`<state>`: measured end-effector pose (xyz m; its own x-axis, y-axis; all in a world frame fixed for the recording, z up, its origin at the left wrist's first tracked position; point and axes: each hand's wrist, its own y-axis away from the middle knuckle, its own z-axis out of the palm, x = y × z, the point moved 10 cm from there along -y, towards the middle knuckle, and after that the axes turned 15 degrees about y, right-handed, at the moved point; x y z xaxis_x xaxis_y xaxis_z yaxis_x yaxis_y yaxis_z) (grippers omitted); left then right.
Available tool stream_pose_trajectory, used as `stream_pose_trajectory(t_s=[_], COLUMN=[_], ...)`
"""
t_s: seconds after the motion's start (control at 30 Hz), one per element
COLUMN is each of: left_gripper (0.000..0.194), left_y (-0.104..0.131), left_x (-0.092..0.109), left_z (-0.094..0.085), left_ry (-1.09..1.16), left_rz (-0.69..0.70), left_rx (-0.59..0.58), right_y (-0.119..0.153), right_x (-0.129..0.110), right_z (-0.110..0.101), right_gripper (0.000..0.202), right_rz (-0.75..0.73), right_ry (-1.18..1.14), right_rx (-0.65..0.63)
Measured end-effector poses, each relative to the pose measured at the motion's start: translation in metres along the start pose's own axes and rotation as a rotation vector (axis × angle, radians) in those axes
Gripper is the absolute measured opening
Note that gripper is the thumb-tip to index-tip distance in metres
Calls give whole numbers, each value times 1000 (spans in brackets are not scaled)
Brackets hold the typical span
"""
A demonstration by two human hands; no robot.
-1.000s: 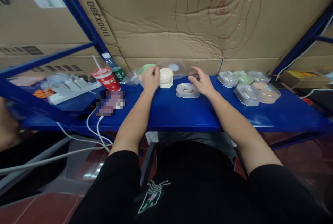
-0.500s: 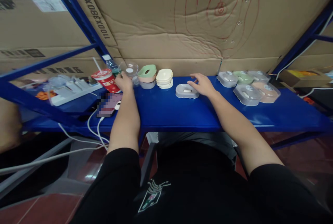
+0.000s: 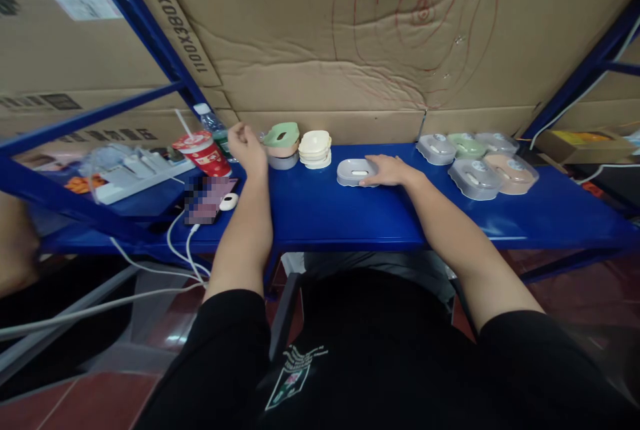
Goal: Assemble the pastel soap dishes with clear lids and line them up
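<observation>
My right hand (image 3: 387, 170) has its fingers around the right end of a grey oval box (image 3: 353, 173) with a white oblong piece in its middle, resting on the blue table. My left hand (image 3: 245, 145) is raised near the clear containers, its fingers curled; whatever it may hold is hidden behind it. Right of it stand a stack with a green top piece (image 3: 283, 135) and a stack of cream pieces (image 3: 315, 149). Farther right sit several lidded boxes in grey, green and peach (image 3: 510, 174).
A red cup with a straw (image 3: 203, 153), a bottle (image 3: 214, 125), a phone (image 3: 210, 200) and a white earphone case (image 3: 229, 201) are at the left. White cables hang over the front edge. Part of another person's arm (image 3: 15, 243) shows at the far left.
My right hand has lowered onto the grey box and closed round its right end. My left hand has shifted slightly right and up, now hiding most of the clear containers.
</observation>
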<state>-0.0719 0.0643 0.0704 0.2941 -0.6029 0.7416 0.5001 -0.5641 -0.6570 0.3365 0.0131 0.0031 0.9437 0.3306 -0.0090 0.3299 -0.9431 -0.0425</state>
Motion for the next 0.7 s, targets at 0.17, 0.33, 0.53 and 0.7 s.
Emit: stream_pose_trajectory(t_s=[0.17, 0.33, 0.53, 0.7], left_gripper=[41, 96, 104, 112], left_y=[64, 148, 151, 147], left_x=[48, 61, 49, 52], left_z=[81, 140, 140, 137], left_ry=[-67, -187, -110, -50], left_rz=[90, 169, 72, 73], left_rx=[-462, -1101, -1100, -1103], right_y=[-2, 0, 3, 0], right_x=[-1, 2, 0, 8], right_z=[-9, -29, -36, -36], right_gripper=[116, 111, 97, 83], right_rz=[4, 31, 0, 28], right_ry=[-17, -93, -233, -363], right_rx=[84, 255, 341, 354])
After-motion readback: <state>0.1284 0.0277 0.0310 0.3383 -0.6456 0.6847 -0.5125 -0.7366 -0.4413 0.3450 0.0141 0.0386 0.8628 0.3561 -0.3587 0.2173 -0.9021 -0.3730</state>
